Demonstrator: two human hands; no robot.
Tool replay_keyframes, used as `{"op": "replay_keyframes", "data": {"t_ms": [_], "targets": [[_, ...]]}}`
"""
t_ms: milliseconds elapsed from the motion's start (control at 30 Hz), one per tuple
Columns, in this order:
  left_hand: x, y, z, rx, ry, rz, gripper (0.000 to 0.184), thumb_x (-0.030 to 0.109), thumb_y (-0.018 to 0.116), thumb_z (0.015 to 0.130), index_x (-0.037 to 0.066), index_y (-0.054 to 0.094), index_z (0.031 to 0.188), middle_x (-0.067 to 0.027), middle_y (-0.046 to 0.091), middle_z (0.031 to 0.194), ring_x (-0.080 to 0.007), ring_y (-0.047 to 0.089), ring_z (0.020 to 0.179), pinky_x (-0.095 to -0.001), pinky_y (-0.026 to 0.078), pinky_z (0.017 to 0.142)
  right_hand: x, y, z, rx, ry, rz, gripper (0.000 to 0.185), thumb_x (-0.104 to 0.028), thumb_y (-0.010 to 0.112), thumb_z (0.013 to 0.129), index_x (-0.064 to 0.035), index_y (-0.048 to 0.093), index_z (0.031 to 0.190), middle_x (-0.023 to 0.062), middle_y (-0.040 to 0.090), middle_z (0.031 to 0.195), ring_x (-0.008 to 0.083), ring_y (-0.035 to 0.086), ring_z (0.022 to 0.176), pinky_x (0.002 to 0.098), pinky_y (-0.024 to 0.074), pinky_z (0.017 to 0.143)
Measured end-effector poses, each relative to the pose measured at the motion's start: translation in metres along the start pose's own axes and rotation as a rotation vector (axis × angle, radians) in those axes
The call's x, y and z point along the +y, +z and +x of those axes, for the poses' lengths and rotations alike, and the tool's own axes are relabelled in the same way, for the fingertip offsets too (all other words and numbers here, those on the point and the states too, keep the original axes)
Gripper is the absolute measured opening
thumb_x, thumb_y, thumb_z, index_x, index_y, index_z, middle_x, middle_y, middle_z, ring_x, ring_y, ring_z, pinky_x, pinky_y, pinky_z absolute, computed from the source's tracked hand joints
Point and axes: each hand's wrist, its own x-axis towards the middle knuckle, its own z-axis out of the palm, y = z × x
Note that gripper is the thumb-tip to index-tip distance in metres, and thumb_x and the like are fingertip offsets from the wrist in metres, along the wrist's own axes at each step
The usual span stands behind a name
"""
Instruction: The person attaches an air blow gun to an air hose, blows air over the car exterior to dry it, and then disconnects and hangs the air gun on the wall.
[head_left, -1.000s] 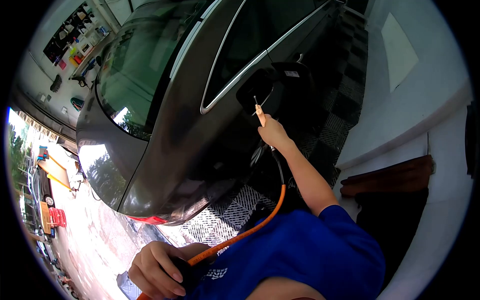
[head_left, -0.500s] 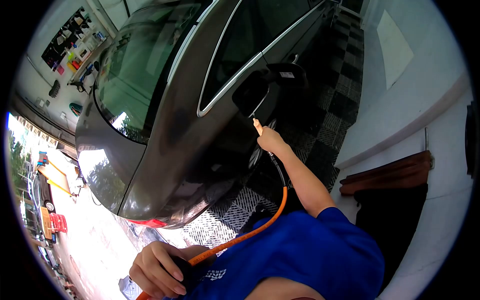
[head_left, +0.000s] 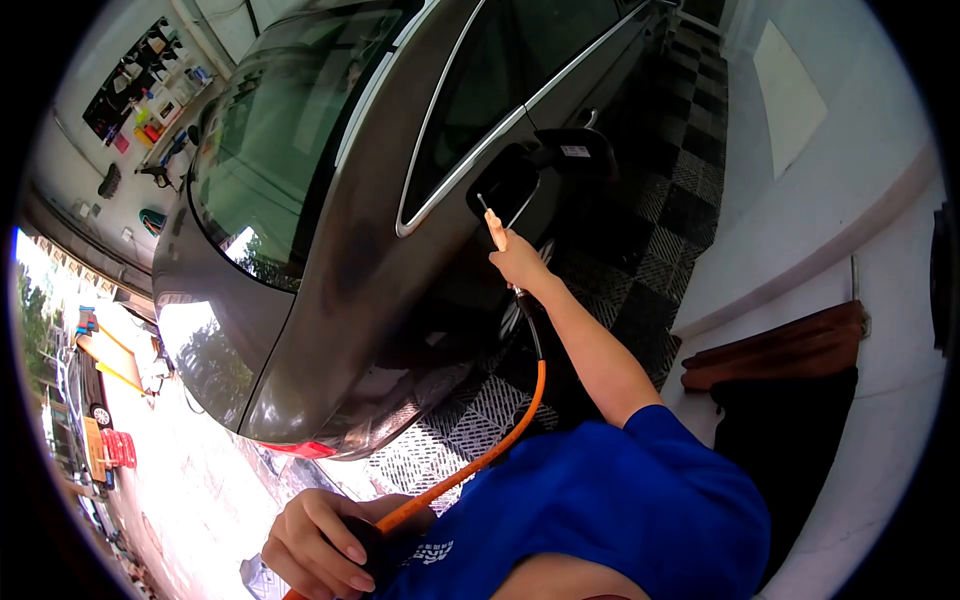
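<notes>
My right hand (head_left: 522,264) reaches out and is closed around an air blow gun with a thin metal nozzle (head_left: 484,203). The nozzle tip lies over the dark fuel filler recess (head_left: 505,182) in the car's side; contact cannot be made out. Beside the recess, the fuel flap (head_left: 578,152) stands open, with a white label on it. An orange air hose (head_left: 492,449) runs from the gun's lower end down to my left hand (head_left: 318,540). That hand is closed around the hose and a black rounded piece on it, close to my blue shirt.
The dark grey car (head_left: 345,330) fills the middle. A black tiled floor (head_left: 640,250) runs between it and the white wall (head_left: 820,200). A brown cloth (head_left: 775,345) hangs at the right. Bottles (head_left: 155,110) stand on a shelf at the upper left.
My right hand and the blow gun have moved up and left, bringing the nozzle from the recess's lower edge over the recess. The hose has swung left; my left hand has barely moved.
</notes>
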Motion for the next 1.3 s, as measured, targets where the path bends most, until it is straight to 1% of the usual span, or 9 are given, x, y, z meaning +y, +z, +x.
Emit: {"op": "replay_keyframes", "data": {"t_ms": [267,467,533,567,767,867,967,1067,1300], "targets": [[-0.011,-0.009,-0.011,0.012,0.256,-0.198,0.021,0.028,0.06,0.089,0.01,0.064,0.079,-0.0019,0.064,0.065,-0.013,0.062,0.058,-0.0301,0.045,0.063,0.007,-0.015,0.007,0.227,0.105,-0.115,0.043,-0.012,0.049,0.082,0.008,0.042,0.119,0.0279,0.06,0.106,0.0392,0.06,0.101,0.0435,0.0477,0.087],[-0.022,0.005,0.007,0.002,-0.007,0.047,0.018,0.014,0.064,0.087,0.009,0.054,0.072,-0.0022,0.062,0.054,-0.0104,0.061,0.056,-0.023,0.045,0.063,0.023,-0.02,0.005,0.16,0.284,-0.228,0.039,-0.014,0.05,0.083,0.0066,0.045,0.116,0.0273,0.061,0.103,0.0395,0.06,0.099,0.0448,0.048,0.085],[-0.078,0.012,0.022,-0.199,0.889,-0.88,0.022,0.03,0.059,0.09,0.011,0.062,0.079,-0.0014,0.064,0.066,-0.0138,0.062,0.06,-0.0307,0.045,0.064,0.007,-0.021,-0.005,0.288,0.141,-0.184,0.041,-0.016,0.053,0.085,0.0049,0.042,0.118,0.0262,0.062,0.102,0.039,0.062,0.096,0.0448,0.0492,0.082],[-0.076,0.005,0.015,-0.195,0.889,-0.883,0.022,0.03,0.059,0.09,0.011,0.062,0.079,-0.0014,0.064,0.066,-0.0138,0.062,0.06,-0.0307,0.045,0.064,0.001,-0.022,-0.004,0.305,0.129,-0.218,0.042,-0.017,0.054,0.087,0.0035,0.039,0.119,0.0256,0.063,0.1,0.0389,0.063,0.092,0.0447,0.0502,0.08],[0.001,-0.039,-0.018,-0.247,0.082,-0.049,0.024,0.031,0.056,0.091,0.011,0.059,0.079,-0.002,0.065,0.069,-0.0161,0.064,0.066,-0.0331,0.044,0.067,-0.009,-0.047,-0.014,0.434,0.075,-0.189,0.044,-0.017,0.054,0.088,0.0015,0.036,0.124,0.0264,0.063,0.099,0.041,0.062,0.092,0.046,0.0495,0.081],[-0.017,-0.032,-0.012,-0.252,0.034,-0.014,0.023,0.03,0.055,0.091,0.011,0.059,0.081,-0.0023,0.065,0.069,-0.0161,0.064,0.066,-0.0328,0.044,0.067,-0.009,-0.066,-0.035,0.525,0.114,-0.104,0.053,-0.019,0.053,0.088,-0.0001,0.031,0.133,0.0262,0.062,0.105,0.0419,0.061,0.096,0.0466,0.0479,0.084],[-0.053,-0.02,0.001,-0.325,0.74,-0.695,0.022,0.03,0.055,0.091,0.011,0.058,0.08,-0.0024,0.065,0.07,-0.016,0.064,0.065,-0.0335,0.044,0.068,0.008,-0.076,-0.052,0.651,0.156,-0.02,0.051,-0.02,0.053,0.089,0.0007,0.033,0.131,0.0258,0.06,0.108,0.0415,0.06,0.098,0.0467,0.0479,0.085],[-0.004,-0.025,-0.006,-0.306,0.03,-0.029,0.02,0.027,0.058,0.09,0.01,0.061,0.08,-0.0028,0.066,0.07,-0.0161,0.064,0.064,-0.0321,0.047,0.066,0.041,-0.074,-0.041,0.595,0.26,-0.035,0.045,-0.019,0.054,0.087,0.0012,0.041,0.124,0.0259,0.06,0.108,0.041,0.06,0.097,0.0469,0.0477,0.084],[-0.017,0.004,0.0,-0.066,-0.021,0.001,0.017,0.016,0.063,0.088,0.009,0.054,0.076,-0.0025,0.062,0.054,-0.0117,0.062,0.057,-0.0246,0.046,0.066,0.05,-0.057,-0.013,0.368,0.106,0.12,0.051,-0.017,0.06,0.08,0.0023,0.043,0.124,0.0257,0.062,0.099,0.0398,0.061,0.094,0.044,0.0475,0.084]]}}
